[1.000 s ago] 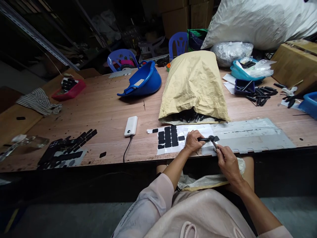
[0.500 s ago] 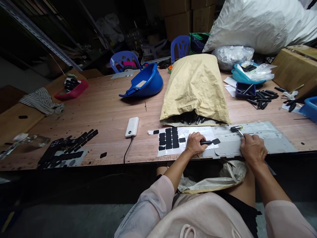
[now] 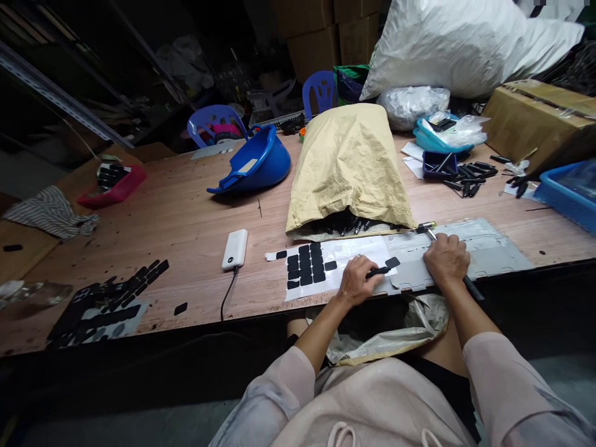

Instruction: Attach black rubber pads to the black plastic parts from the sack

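Observation:
My left hand [image 3: 358,280] rests at the right end of a white sheet [image 3: 342,248], its fingers closed on a slim black pen-like piece [image 3: 378,272]. Just beyond the piece's tip is a flat black rounded square [image 3: 393,262]. My right hand [image 3: 447,259] is wrapped round the handle of a small hammer [image 3: 432,235], over a grey board [image 3: 496,251]. The hammer's head lies at the board's far edge, and its dark handle end sticks out behind my hand. Rows of black rounded squares [image 3: 305,264] cover the sheet's left part.
A yellow sack [image 3: 347,161] of black pieces lies open towards me. Left of it are a white power bank [image 3: 234,249] with a cable and a blue basin [image 3: 261,158]. More black pieces [image 3: 475,174] lie beside a small dark-blue tray [image 3: 439,166] at the right.
The camera view has shifted, so most things sit farther left. My right hand has moved slightly left and away with the hammer; more of its handle shows. My left hand keeps the black piece.

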`<control>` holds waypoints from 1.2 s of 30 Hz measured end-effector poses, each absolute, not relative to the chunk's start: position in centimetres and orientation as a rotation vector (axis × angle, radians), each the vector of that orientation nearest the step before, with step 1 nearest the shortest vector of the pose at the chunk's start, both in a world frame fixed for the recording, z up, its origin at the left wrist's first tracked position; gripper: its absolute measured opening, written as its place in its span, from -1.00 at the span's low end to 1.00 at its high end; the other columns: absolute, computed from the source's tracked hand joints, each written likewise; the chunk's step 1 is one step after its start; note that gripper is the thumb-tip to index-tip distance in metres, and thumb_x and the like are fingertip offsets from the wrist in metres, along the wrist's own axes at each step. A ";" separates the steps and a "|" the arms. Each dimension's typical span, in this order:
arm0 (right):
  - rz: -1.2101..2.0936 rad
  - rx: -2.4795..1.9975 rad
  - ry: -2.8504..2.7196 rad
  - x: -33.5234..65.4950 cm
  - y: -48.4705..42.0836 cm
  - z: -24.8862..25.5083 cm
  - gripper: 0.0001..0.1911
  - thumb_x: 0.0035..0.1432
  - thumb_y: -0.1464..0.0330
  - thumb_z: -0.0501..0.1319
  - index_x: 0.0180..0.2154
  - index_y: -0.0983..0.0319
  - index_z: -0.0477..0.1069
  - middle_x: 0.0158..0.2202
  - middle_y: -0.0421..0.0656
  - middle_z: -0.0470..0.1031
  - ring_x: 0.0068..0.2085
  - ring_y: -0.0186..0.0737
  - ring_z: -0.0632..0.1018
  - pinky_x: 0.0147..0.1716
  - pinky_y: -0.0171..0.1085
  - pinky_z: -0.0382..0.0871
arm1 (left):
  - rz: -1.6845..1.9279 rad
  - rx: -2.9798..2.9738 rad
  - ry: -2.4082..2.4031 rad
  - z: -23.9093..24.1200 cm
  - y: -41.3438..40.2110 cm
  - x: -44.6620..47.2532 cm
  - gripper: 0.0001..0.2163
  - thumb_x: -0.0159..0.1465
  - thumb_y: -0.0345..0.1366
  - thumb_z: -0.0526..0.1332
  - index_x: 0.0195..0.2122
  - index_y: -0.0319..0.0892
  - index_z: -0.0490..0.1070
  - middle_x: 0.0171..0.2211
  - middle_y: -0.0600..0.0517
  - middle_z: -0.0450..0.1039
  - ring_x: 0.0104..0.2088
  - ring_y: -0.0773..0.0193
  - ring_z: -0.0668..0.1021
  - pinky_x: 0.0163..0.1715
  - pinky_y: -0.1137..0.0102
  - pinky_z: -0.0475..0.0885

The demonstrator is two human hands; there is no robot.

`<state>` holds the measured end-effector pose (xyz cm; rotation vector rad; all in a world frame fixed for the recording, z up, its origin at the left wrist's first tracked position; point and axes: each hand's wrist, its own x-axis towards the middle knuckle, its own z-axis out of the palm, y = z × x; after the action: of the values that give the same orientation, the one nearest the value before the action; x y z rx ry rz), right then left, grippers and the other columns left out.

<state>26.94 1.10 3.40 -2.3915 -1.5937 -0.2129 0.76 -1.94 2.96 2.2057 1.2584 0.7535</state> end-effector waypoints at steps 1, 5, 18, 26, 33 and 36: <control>-0.211 -2.392 -1.592 27.0 1.1 3.3 -0.61 0.43 0.32 0.02 0.06 0.38 0.51 -0.01 0.23 0.48 -0.04 0.10 0.45 -0.21 -0.13 0.17 | 0.769 2.228 1.156 2.8 -3.4 0.6 -0.86 0.40 -0.19 0.32 -0.13 -0.12 0.58 -0.18 -0.08 0.60 -0.11 0.08 0.59 -0.01 0.19 0.48; -0.238 -2.374 -1.594 27.1 1.1 3.0 -0.62 0.38 0.33 0.05 0.05 0.37 0.51 -0.02 0.23 0.48 -0.05 0.10 0.43 -0.21 -0.11 0.19 | 0.549 2.284 0.846 1.0 -8.9 0.0 -0.78 0.46 -0.13 0.24 -0.03 -0.11 0.59 -0.18 -0.08 0.63 -0.15 0.11 0.64 -0.05 0.25 0.53; -0.251 -2.381 -1.593 27.0 1.1 3.2 -0.63 0.39 0.33 0.05 0.03 0.37 0.52 -0.05 0.21 0.48 -0.05 0.11 0.45 -0.20 -0.10 0.23 | -0.347 1.883 1.406 -1.3 -9.2 -1.4 -0.81 0.31 -0.31 0.36 -0.06 -0.11 0.63 -0.02 -0.17 0.70 0.03 -0.09 0.69 -0.01 0.20 0.56; -0.301 -2.373 -1.620 27.2 1.0 2.9 -0.64 0.41 0.32 0.05 0.01 0.38 0.51 -0.06 0.21 0.48 -0.08 0.10 0.44 -0.24 -0.12 0.18 | 0.299 1.593 1.132 7.0 -0.4 -4.0 -0.72 0.41 -0.09 0.26 -0.24 -0.20 0.61 -0.34 -0.02 0.66 -0.41 0.24 0.63 -0.31 0.37 0.51; -0.303 -2.408 -1.613 26.9 1.0 3.0 -0.63 0.45 0.32 0.00 0.01 0.35 0.50 -0.06 0.18 0.48 -0.08 0.06 0.44 -0.27 -0.15 0.08 | 0.751 1.555 2.458 7.7 10.5 -7.2 -0.82 0.38 -0.35 0.22 -0.16 -0.26 0.63 -0.04 -0.30 0.64 0.08 -0.09 0.64 0.12 0.17 0.52; -0.306 -2.404 -1.621 26.9 1.0 3.0 -0.66 0.43 0.33 0.04 0.00 0.35 0.50 -0.07 0.18 0.48 -0.08 0.07 0.43 -0.27 -0.15 0.08 | 0.628 1.502 2.500 6.8 11.9 -7.4 -0.82 0.34 -0.36 0.25 -0.13 -0.25 0.64 0.01 -0.33 0.63 0.11 -0.16 0.64 0.11 0.12 0.53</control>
<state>26.87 1.03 3.05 -2.4035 -1.6213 -0.3063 -7.41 11.88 6.76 1.5019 2.4998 0.6280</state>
